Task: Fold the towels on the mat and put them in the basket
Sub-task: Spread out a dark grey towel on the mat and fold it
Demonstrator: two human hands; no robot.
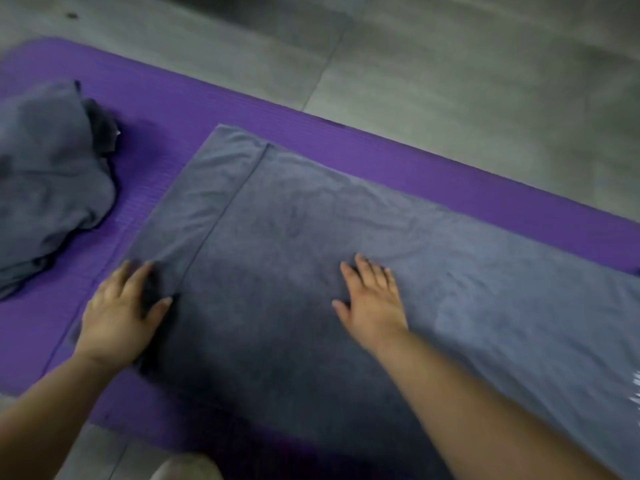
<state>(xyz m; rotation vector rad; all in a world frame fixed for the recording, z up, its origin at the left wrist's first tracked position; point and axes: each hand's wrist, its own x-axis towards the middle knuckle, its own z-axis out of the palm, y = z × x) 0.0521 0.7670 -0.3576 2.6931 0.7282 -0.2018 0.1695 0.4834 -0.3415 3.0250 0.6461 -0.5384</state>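
A large grey towel (346, 216) lies spread flat on the purple mat (408, 168), with a hemmed band running near its left end. My left hand (121, 313) rests flat on the towel's near left corner, fingers straight. My right hand (374, 299) presses flat on the middle of the towel, fingers spread. A heap of crumpled grey towels (48, 181) sits on the mat at the far left. No basket is in view.
Grey tiled floor (450, 64) surrounds the mat beyond its far edge and at the near left. A pale rounded thing (187, 467), perhaps a knee, shows at the bottom edge.
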